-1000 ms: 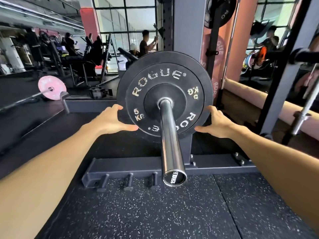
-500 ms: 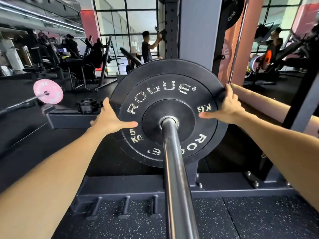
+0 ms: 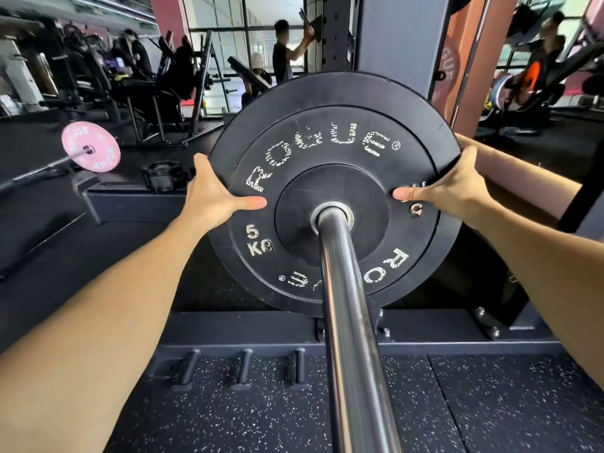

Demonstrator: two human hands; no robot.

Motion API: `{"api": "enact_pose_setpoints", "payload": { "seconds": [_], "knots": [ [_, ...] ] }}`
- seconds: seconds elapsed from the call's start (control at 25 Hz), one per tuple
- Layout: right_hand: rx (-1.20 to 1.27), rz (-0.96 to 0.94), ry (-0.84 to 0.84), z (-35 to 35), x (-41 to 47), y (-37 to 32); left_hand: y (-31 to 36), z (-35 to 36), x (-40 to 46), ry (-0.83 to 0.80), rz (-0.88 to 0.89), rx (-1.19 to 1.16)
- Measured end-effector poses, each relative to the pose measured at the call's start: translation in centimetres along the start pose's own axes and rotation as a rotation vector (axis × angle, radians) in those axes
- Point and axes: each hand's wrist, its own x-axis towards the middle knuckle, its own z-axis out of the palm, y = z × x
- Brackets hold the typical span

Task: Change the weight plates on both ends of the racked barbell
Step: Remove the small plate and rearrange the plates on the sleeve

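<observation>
Since a second ago your hands have climbed from the lower rim of the black 5 kg bumper plate point(image 3: 333, 148) to its two sides, and the plate now sits larger in view. Nearest you, the steel barbell sleeve point(image 3: 351, 338) runs up the middle of the view and through the plate's centre hole. Your left hand point(image 3: 209, 194) holds the plate's left edge: thumb flat across the face, fingers curled behind the rim. Your right hand point(image 3: 457, 188) mirrors that grip on the right edge, thumb lying over the weight marking. Below the plate, the rack's base beam point(image 3: 255, 335) carries three short pegs point(image 3: 243, 369) above the speckled rubber floor point(image 3: 248, 416). Behind stands the grey rack upright point(image 3: 392, 37). Far left, a pink plate point(image 3: 91, 147) sits on another bar.
</observation>
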Motion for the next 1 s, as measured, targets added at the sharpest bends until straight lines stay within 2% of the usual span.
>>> {"api": "enact_pose_setpoints", "payload": {
  "seconds": [0.64,1.0],
  "knots": [
    [-0.106,-0.082,0.003,-7.2,-14.6,-3.6,0.9,-5.5,-15.9,0.031,-0.008,-0.096],
    [-0.064,-0.075,0.023,-10.8,-23.9,-4.2,2.1,-8.9,-23.7,0.019,0.022,-0.108]
  ]
}}
